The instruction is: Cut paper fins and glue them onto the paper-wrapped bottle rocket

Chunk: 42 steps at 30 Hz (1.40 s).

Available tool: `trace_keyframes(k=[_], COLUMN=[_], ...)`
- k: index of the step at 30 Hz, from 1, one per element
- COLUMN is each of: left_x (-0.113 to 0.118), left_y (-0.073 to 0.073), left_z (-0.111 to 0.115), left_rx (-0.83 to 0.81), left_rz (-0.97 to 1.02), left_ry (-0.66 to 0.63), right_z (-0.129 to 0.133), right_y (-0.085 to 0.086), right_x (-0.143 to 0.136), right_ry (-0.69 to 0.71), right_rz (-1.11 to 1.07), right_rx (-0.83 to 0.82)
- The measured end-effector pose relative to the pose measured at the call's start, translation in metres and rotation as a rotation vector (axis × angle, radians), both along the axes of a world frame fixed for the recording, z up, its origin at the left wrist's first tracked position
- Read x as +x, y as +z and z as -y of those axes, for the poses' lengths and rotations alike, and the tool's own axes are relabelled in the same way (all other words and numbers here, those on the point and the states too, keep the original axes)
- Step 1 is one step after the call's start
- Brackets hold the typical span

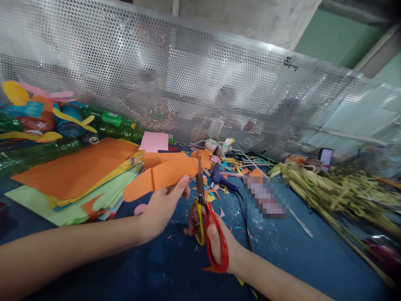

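Orange paper strip (169,171), long and round-ended, is in the left hand (161,207), pinched between thumb and fingers above the blue table (263,251). The right hand (216,240) grips scissors (202,196) by a red handle and a yellow one, the blades pointing up at the strip's right end. To the left lie stacked colored sheets (75,167) and green bottles (40,154); beyond the scissors, a blue glue gun (221,177) sits among paper scraps; dried husks (338,194) lie at right.
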<state>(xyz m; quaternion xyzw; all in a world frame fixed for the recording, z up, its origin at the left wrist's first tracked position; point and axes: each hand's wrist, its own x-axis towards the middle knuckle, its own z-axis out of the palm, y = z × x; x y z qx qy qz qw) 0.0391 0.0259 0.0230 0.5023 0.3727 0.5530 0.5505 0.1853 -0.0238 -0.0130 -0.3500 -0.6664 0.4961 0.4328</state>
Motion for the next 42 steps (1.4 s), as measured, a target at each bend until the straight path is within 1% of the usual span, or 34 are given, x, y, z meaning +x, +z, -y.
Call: trace_keyframes(k=[3,6,11,18,21,26,30,36,39,42], left_x=[0.000,-0.001,0.000,0.000,-0.001,-0.002,-0.003,-0.005,-0.006,-0.007], left_y=[-0.001,-0.001,0.000,0.000,-0.001,-0.001,0.000,0.011,0.016,0.019], left_z=[0.000,0.000,-0.001,-0.002,-0.004,-0.012,-0.018,-0.028,-0.031,-0.033], left_rx=[0.042,0.060,0.072,0.067,0.065,0.003,0.042,0.059,0.093,0.089], left_rz=[-0.067,-0.105,-0.108,-0.077,-0.034,0.069,0.157,0.339,0.366,0.363], left_ry=[0.015,0.013,0.004,0.020,0.020,0.026,0.004,0.011,-0.002,-0.008], right_z=[-0.002,-0.002,0.001,-0.001,-0.001,-0.005,-0.009,-0.012,-0.012,-0.012], right_y=[-0.006,-0.006,-0.001,-0.005,-0.004,-0.005,-0.002,0.001,-0.001,0.000], right_x=[-0.001,-0.001,0.000,0.001,0.002,0.007,0.009,0.011,0.011,0.010], right_ry=[-0.024,-0.027,-0.073,-0.083,-0.084,-0.091,-0.104,-0.158,-0.161,-0.168], right_rz=[-0.010,-0.005,0.076,0.076,0.090,0.093,0.120,0.179,0.173,0.179], right_rx=[-0.017,-0.018,0.021,-0.023,-0.047,-0.070,-0.080,-0.108,-0.099,-0.103])
